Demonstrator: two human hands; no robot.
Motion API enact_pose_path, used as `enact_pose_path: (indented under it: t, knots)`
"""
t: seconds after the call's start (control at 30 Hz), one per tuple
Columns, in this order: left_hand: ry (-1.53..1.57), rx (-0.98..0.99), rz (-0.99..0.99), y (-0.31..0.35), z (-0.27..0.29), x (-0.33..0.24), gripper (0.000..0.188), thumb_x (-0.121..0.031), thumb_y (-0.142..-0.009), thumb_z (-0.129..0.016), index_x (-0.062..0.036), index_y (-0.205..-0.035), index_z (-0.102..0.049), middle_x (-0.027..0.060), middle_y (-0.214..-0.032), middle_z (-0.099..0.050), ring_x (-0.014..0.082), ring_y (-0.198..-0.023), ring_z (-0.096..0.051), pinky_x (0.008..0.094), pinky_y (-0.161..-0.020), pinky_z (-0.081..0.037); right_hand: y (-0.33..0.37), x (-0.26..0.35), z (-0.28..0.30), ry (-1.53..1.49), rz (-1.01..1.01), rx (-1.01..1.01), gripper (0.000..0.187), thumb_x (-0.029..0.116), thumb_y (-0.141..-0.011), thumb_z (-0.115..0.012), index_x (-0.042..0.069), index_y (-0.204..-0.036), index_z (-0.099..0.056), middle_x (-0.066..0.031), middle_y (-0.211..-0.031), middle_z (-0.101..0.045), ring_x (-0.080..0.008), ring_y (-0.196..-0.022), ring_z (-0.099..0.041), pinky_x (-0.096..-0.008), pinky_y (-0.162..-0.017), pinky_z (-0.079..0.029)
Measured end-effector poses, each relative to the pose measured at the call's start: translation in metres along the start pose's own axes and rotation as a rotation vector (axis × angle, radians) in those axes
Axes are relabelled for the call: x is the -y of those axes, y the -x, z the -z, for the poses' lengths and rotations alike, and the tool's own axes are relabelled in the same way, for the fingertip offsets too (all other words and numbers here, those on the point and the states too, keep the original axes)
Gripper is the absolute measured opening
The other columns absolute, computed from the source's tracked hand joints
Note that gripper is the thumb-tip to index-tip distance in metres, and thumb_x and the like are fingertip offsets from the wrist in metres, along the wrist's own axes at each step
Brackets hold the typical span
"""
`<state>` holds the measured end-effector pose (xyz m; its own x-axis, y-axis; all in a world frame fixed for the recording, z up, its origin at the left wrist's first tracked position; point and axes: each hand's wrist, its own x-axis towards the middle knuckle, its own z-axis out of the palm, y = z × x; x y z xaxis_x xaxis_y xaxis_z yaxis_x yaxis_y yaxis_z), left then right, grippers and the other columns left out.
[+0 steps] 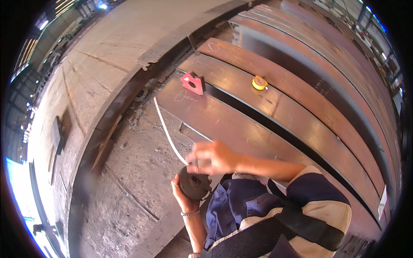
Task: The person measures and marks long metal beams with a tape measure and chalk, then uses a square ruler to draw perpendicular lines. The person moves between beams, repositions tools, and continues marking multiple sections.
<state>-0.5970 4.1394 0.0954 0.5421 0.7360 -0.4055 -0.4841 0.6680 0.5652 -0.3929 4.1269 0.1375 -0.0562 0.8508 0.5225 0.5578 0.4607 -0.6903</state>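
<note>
My left hand (184,195), with a bracelet at the wrist, is wrapped round a black, round tape reel (192,184) close to my body. A white tape (167,131) runs from the top of the reel in a curve to the near corner of a brown steel beam (211,112). Over the top of the reel is my right hand (213,157), its fingers bent and smeared by motion beside the tape. Whether they grip the tape or the reel's handle cannot be made out.
On the beams lie a red magnetic welding square (193,84) and a yellow tape measure (259,83). More steel beams (275,64) stand side by side to the right, with dark gaps between them. A raised dark steel edge (103,124) curves along the left.
</note>
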Motion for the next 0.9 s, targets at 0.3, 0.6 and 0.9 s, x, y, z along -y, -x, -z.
enact_pose_path:
  t: [0.3,0.6,0.9]
  knots:
    - [-0.055,0.054,0.062,-0.011,-0.024,0.015,0.066,-0.046,-0.098,-0.042,0.0037,-0.140,-0.052,0.0177,-0.133,-0.060,0.0285,-0.122,-0.059,0.0406,-0.104,-0.048,0.074,0.022,-0.014,0.116,-0.240,-0.119,0.024,0.018,-0.085,-0.077,0.009,-0.104,-0.066,-0.0035,-0.102,-0.064,-0.0277,-0.077,-0.070,-0.0377,-0.063,-0.057]
    - [-0.169,0.052,0.010,0.012,-0.052,0.023,0.064,-0.052,-0.099,-0.043,-0.0015,-0.134,-0.058,0.0199,-0.128,-0.064,0.0296,-0.117,-0.063,0.0435,-0.099,-0.052,0.112,0.034,0.003,0.140,-0.234,-0.094,0.034,0.020,-0.084,-0.079,0.009,-0.113,-0.064,-0.0061,-0.097,-0.064,-0.0296,-0.075,-0.069,-0.0387,-0.061,-0.055]
    - [-0.198,0.066,-0.020,0.076,-0.083,0.072,0.060,-0.052,-0.103,-0.041,-0.0023,-0.133,-0.058,0.0152,-0.130,-0.063,0.0266,-0.119,-0.061,0.0410,-0.102,-0.050,0.158,0.081,0.017,0.115,-0.190,-0.216,0.041,0.015,-0.083,-0.079,0.010,-0.121,-0.065,-0.0076,-0.097,-0.066,-0.0306,-0.078,-0.069,-0.0392,-0.065,-0.055]
